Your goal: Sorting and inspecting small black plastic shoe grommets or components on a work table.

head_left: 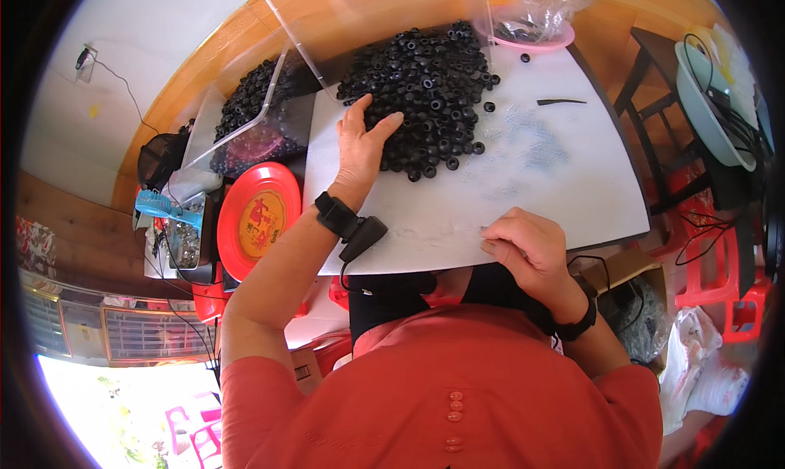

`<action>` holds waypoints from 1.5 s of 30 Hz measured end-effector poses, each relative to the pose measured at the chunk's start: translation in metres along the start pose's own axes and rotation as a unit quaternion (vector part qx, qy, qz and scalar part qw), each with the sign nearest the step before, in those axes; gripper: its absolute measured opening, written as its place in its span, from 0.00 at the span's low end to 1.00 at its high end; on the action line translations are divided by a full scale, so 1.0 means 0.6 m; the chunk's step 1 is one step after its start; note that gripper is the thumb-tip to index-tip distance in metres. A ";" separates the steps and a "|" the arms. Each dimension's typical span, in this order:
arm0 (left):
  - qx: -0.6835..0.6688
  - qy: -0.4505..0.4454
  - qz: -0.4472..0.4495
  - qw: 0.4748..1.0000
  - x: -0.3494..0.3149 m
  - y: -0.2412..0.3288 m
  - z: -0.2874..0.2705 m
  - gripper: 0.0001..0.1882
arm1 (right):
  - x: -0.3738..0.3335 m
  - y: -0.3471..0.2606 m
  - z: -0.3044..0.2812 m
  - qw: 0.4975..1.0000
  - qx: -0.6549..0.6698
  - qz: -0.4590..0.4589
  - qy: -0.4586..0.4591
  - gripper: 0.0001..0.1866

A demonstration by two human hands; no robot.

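A heap of small black ring-like pieces with holes in them [429, 85] is spread over the far part of the white-topped table [572, 175]. At the heap's left edge, my left hand [364, 142] has its thumb and fingers apart, the fingertips among or just over the pieces; nothing shows held. My right hand [527, 244] rests by the table's front edge, thumb and index finger drawn together. Whatever tiny thing may lie between those fingertips is too small to tell. Faint pale specks lie on the white surface close to the right fingertips.
A clear bin [237, 125] with more black pieces stands at the left, beside a red plate [245, 224]. At the back are a pink bowl [544, 40] and a thin black strip [562, 102]. A pale blue basin [711, 109] sits at the right.
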State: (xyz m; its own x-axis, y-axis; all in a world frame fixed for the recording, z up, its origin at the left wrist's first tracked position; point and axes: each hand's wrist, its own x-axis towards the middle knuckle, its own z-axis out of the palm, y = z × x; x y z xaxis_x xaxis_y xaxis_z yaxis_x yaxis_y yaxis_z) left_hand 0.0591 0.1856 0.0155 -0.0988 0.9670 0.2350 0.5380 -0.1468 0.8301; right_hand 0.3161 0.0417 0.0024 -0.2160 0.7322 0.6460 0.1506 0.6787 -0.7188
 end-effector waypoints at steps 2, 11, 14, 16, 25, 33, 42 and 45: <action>0.023 -0.009 0.014 1.000 -0.007 0.014 0.004 0.40 | 0.003 0.002 -0.003 1.000 -0.004 -0.002 0.000 0.08; 0.170 0.017 0.201 0.965 -0.016 0.051 -0.002 0.26 | -0.001 0.000 -0.002 1.000 0.012 -0.009 0.006 0.08; 0.181 -0.032 0.306 0.934 -0.018 0.089 0.013 0.18 | 0.000 0.003 -0.003 1.000 0.010 -0.013 0.009 0.08; 0.192 -0.079 0.377 0.903 -0.028 0.112 0.036 0.12 | -0.002 0.005 -0.004 1.000 0.008 -0.010 0.008 0.08; 0.282 -0.158 0.421 0.847 -0.022 0.109 0.077 0.08 | -0.005 0.005 -0.002 1.000 0.019 -0.014 0.021 0.08; 0.283 -0.144 0.449 0.835 -0.011 0.110 0.083 0.07 | -0.003 0.005 -0.001 0.999 0.010 -0.020 0.027 0.07; 0.305 -0.126 0.443 0.834 -0.004 0.101 0.059 0.07 | -0.007 0.002 -0.004 1.000 0.010 -0.016 0.025 0.07; 0.286 -0.126 0.437 0.843 -0.008 0.103 0.061 0.08 | -0.006 0.004 -0.004 0.999 0.002 -0.026 0.024 0.07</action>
State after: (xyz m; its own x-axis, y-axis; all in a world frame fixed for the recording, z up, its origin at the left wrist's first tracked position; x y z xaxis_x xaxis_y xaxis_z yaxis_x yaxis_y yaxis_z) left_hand 0.1233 0.1795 0.0470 0.6874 0.5651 0.4563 0.6358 -0.7719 -0.0018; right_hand 0.3198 0.0411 -0.0011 -0.1767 0.6980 0.6939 0.1374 0.7156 -0.6848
